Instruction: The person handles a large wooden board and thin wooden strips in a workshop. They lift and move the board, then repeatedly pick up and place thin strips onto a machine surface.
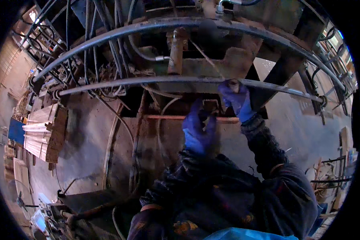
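Note:
My right hand (237, 98), in a blue-purple glove, is raised to the lower grey pipe (180, 80) that runs across in front of me. Its fingers are curled together at the pipe, and whatever is in them is too small to make out. A thin rod (206, 58) slants down toward these fingers from the upper left. Lower and to the left is my left hand (199, 130), gloved alike and smeared by motion. Its fingers and thumb bend around a dark gap, beside a rusty horizontal bar (168, 117) and a small squarish metal bracket (211, 105).
A thicker curved pipe (148, 26) spans the machine above. Hoses (118, 40) hang in a bundle at the upper left. Stacked wooden boards (42, 134) stand on the left of the concrete floor (84, 156). A dark steel beam (282, 72) slants down at the right.

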A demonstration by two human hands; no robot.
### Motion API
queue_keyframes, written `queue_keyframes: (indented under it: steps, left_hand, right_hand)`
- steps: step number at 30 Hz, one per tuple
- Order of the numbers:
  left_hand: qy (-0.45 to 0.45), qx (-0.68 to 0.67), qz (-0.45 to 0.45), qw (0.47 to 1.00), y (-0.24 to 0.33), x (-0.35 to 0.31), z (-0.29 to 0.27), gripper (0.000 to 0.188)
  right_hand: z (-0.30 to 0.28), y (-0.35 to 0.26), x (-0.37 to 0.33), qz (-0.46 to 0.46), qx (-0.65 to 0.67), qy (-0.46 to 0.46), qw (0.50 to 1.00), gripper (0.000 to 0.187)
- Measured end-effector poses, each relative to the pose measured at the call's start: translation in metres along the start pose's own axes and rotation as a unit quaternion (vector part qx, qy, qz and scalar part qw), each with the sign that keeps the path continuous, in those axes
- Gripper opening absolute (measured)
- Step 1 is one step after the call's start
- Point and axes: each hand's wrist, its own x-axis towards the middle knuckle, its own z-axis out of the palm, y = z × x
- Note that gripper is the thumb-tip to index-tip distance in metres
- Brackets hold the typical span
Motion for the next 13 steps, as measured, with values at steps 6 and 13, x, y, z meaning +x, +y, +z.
queue_keyframes:
  steps: [6, 13]
  left_hand:
    - [-0.027, -0.306, -0.269, 0.913, -0.043, -0.089, -0.047, 0.095]
    - [0.050, -0.206, -0.271, 0.939, -0.075, -0.149, -0.083, 0.086]
  right_hand:
    - [0.024, -0.004, -0.051, -0.034, -0.078, 0.090, 0.992, 0.019]
    - [0.053, -0.005, -0.018, -0.096, -0.130, 0.063, 0.985, 0.018]
